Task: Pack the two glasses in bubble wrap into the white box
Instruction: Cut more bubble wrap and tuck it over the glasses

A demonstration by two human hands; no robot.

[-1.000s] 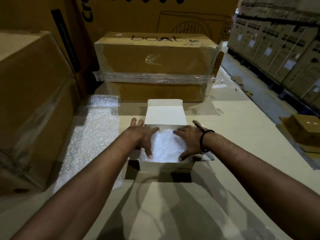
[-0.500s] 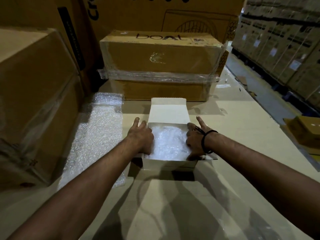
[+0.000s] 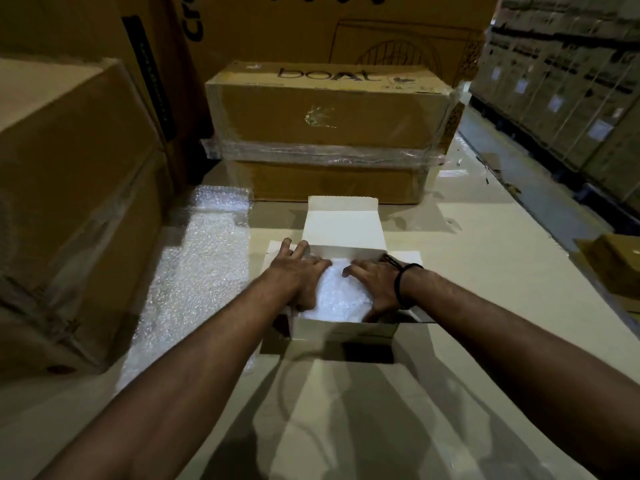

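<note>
Left hand (image 3: 298,277) and right hand (image 3: 375,284), fingers flat and gripping nothing, press the bubble-wrapped bundle (image 3: 341,301) between them into the white box (image 3: 346,331), apparently seating it below the rim.

White box (image 3: 346,227), bubble-wrap sheet (image 3: 194,278) on pale surface (image 3: 485,282)

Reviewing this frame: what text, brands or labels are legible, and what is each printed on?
"boAt": top face of the film-wrapped carton behind the white box.
"Cre": cut off by the frame edge, on the tall carton at the back.
Unreadable: small print at the wrapped carton's top right corner; the black vertical strip at left; the white labels on the stacked cartons at right.
White box: no print visible.
</note>
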